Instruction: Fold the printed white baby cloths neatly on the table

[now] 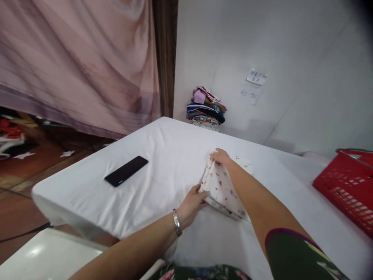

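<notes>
Landmark: black smartphone (126, 171), lying flat on the white-sheeted counter (175, 155).

Folded printed cloth (220, 182) to the right of the phone, well apart from it, flat on the same sheet. White ground, scattered small motifs in grey-brown and dull red. Several layers show along the near edge, a little loose. Left side fairly straight, slanting away from the viewer. Part of the right side hidden behind the right forearm; more of the print shows past it.

Left hand (190, 204), right of the phone and slightly nearer the viewer: fingers almost closed on the cloth's near-left corner, thumb on top. Silver bracelet (177, 222) on that wrist. Right hand (220, 156), farther right of the phone: fingers bent and drawn together on the far-left corner, gap very small.

Edges: counter's left edge just beyond the phone's left end; rounded far corner beyond the phone, slightly right. Wrinkled sheet spans the ground from phone to cloth, giving sideways room. Tighter far right of the phone, where a red plastic basket (346, 182) stands, tilted in view and cut off by the frame. Stack of folded clothes (206, 105) beyond and right of the phone, past the far edge; its support is hidden.
</notes>
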`<state>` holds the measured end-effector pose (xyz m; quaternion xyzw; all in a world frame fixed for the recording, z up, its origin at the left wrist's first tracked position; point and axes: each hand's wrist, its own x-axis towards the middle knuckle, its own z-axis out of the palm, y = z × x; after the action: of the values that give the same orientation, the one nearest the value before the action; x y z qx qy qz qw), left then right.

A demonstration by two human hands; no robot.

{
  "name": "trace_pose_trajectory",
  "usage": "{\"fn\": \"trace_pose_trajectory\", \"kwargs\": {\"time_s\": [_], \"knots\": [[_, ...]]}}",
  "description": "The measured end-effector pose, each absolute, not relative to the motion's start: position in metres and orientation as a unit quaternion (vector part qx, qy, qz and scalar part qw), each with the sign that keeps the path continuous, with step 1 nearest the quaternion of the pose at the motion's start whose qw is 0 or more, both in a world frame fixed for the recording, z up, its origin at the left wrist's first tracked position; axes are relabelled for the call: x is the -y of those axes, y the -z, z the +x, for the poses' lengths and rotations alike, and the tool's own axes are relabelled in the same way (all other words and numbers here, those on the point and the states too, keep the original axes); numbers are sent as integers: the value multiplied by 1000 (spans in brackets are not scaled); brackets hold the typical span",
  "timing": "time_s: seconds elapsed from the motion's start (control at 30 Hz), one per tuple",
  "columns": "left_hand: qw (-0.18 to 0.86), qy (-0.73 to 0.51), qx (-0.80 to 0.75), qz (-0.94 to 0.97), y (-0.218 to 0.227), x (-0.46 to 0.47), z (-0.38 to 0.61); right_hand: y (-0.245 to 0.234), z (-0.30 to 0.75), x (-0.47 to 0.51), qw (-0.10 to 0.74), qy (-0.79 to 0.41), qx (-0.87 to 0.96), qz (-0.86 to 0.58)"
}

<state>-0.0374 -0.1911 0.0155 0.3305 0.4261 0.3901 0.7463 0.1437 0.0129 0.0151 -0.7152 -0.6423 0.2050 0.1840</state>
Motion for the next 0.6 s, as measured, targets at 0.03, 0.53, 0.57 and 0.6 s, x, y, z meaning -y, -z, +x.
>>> {"fn": "trace_pose_trajectory", "kwargs": {"time_s": [0.03,0.53,0.57,0.6], "knots": [[749,-377,-428,338,-16,190,-43,-9,144,-14,195,-217,636,-714],[378,-206,-543,721,3,53,-42,-6,192,106,313,-260,637,-656],[374,-211,-553,714,5,41,-34,-9,192,103,312,-251,632,-664],[372,-215,-561,708,6,32,-27,-12,192,97,314,-244,627,-670]]}}
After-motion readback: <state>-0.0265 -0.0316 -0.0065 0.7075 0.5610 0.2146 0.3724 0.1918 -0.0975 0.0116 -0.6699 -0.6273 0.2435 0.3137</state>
